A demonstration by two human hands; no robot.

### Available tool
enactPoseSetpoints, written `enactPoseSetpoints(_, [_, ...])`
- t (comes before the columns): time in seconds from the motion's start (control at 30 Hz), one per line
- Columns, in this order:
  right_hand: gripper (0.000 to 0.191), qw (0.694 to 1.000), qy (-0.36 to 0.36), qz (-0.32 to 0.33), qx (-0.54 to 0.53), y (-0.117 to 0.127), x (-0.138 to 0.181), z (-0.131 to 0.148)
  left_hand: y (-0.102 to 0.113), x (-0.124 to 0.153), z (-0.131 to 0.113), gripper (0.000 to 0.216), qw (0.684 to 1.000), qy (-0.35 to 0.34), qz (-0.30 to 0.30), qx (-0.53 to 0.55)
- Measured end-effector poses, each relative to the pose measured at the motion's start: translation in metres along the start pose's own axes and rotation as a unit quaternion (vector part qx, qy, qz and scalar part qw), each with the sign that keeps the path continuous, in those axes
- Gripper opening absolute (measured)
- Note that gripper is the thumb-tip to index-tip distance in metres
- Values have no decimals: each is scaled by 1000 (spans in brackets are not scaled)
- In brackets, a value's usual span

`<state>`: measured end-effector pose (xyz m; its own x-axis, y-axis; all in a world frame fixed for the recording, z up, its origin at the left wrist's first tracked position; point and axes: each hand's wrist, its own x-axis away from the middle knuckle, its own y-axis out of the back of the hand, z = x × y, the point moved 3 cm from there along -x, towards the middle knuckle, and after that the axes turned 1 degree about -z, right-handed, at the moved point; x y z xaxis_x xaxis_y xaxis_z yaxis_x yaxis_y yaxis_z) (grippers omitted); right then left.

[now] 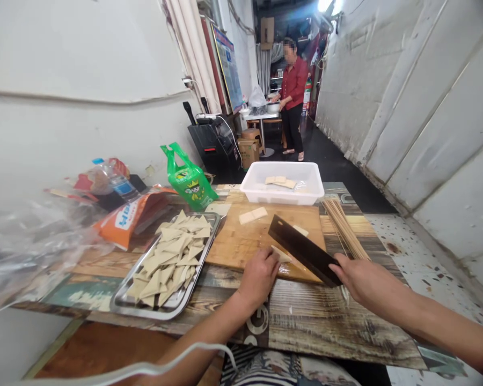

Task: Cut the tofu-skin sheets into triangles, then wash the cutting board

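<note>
My right hand (360,279) is closed round the handle of a dark cleaver (301,249), whose blade lies slanted over the wooden cutting board (245,241). My left hand (260,276) rests at the board's near edge with its fingers curled on a pale tofu piece (282,254) beside the blade. Another flat tofu strip (253,215) lies further back on the board. To the left stands a metal tray (165,308) heaped with several cut triangular tofu pieces (173,254).
A white plastic tub (282,195) holding tofu slices sits behind the board. Bamboo skewers (344,228) lie right of it. A green bag (189,179), an orange packet (132,217) and clear plastic crowd the left. A person in red (293,96) stands far down the corridor.
</note>
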<state>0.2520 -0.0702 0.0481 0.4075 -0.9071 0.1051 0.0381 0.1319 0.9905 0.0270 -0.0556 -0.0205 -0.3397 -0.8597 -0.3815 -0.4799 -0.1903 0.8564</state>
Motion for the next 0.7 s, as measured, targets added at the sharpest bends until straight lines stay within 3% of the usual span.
enactPoseSetpoints(0.17, [28,996,-29,-80,-6,20,3,-10,8,-16,1,20,998,7,56,-11])
enactPoseSetpoints(0.33, [31,993,-75,-88,38,30,-4,-26,16,-43,12,28,990,-53,132,-1])
enactPoseSetpoints(0.43, [32,994,-89,-59,39,28,-7,-33,17,-56,19,24,993,-49,108,22])
enactPoseSetpoints(0.57, [32,993,-111,-31,39,29,-7,-34,10,-56,2,39,993,-80,86,15])
enactPoseSetpoints(0.7, [33,993,-106,-35,42,19,-6,-42,-2,-47,-7,23,986,-109,105,-74])
